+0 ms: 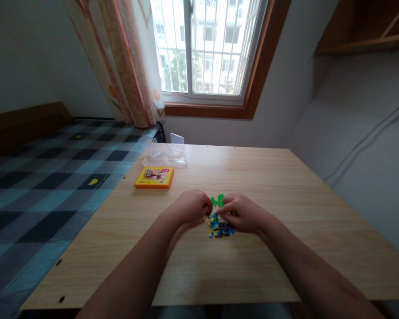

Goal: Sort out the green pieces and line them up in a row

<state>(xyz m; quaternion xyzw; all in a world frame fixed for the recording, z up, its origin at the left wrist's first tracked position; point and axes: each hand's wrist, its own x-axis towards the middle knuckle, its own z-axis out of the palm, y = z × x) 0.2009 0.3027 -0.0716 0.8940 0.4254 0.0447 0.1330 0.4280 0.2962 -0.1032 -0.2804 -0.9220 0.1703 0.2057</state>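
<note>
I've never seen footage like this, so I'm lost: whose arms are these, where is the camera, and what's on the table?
There is no machine here. These are a person's two bare arms, filmed by a camera worn on their head that looks forward and down. It is the only view. The left hand and right hand meet over a wooden table and seem to pinch some small green pieces between their fingertips. Just below lies a little pile of blue, yellow and dark pieces. Farther back on the left sit a flat orange box and a clear plastic container. Behind are a window and a curtain.
</note>
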